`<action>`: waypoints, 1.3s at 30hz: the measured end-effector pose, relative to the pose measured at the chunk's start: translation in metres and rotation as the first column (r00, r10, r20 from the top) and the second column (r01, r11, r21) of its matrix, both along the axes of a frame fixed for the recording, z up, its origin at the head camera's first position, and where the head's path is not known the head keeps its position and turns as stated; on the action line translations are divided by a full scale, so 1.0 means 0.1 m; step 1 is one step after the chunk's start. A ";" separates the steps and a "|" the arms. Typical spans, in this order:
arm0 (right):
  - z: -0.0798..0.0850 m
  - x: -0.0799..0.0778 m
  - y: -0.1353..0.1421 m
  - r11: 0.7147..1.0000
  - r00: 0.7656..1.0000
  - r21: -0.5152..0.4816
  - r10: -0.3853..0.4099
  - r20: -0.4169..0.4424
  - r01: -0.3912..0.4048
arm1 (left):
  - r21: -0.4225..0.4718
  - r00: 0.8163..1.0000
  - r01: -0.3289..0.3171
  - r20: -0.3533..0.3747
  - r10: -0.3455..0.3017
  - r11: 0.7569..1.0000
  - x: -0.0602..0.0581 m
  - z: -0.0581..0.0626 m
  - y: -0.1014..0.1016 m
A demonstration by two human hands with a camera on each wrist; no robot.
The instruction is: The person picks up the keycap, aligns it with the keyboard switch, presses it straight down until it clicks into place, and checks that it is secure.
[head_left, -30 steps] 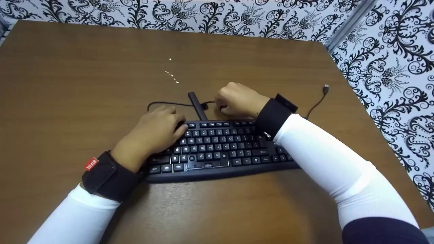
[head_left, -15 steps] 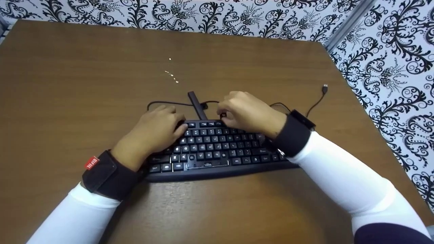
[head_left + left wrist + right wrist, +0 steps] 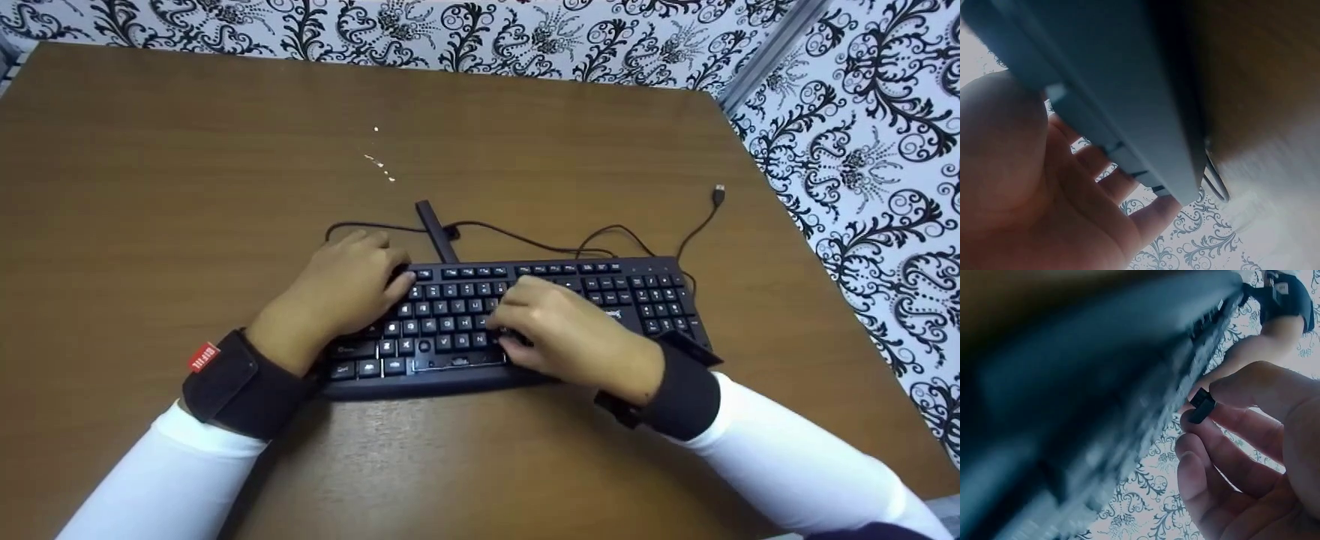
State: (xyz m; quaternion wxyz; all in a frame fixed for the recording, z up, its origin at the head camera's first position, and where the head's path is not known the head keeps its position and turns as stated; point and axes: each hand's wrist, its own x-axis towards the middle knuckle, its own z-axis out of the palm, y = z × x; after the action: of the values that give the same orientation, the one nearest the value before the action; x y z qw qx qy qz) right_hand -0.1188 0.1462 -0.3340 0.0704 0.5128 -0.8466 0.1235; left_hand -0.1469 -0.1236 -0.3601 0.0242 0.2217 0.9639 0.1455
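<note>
A black computer keyboard (image 3: 442,390) lies on the table, with bare sockets showing in the long space-bar slot (image 3: 459,363) and at one letter key. At its left end, my left hand (image 3: 337,281) grips the keyboard, thumb over the upper-left keys. Bent fingers (image 3: 1120,183) lie against the key side in the left wrist view. My right hand (image 3: 566,337) is over the middle of the keys. Between its thumb and index finger it pinches a small black keycap (image 3: 1203,405), which the hand hides in the head view.
Behind the keyboard lies a long black bar (image 3: 436,231), like a space-bar key. The cable (image 3: 517,238) loops behind, ending in a USB plug (image 3: 718,195) at the right. Small pale specks (image 3: 380,165) show on the brown table (image 3: 187,165). Patterned wallpaper (image 3: 465,34) borders it.
My right hand has come from behind the keyboard toward me, down over the middle keys. The number pad and cable behind it have come into view. My left hand stays put.
</note>
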 end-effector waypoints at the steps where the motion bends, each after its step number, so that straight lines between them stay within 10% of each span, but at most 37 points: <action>1: -0.02 0.01 0.00 1.000 1.000 0.002 -0.005 -0.002 0.005 | 0.000 1.000 0.000 0.000 0.000 1.000 0.00 0.00 0.00; 39: -0.09 0.04 0.03 0.995 0.991 0.009 -0.101 0.086 0.101 | 0.015 1.000 0.000 0.022 0.000 1.000 0.00 0.02 0.01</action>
State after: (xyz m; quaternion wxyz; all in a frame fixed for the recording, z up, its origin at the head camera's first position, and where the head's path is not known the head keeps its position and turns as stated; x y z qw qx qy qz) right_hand -0.1148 0.1488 -0.3429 0.0388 0.4636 -0.8740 0.1401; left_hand -0.1470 -0.1223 -0.3586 0.0330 0.2201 0.9625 0.1549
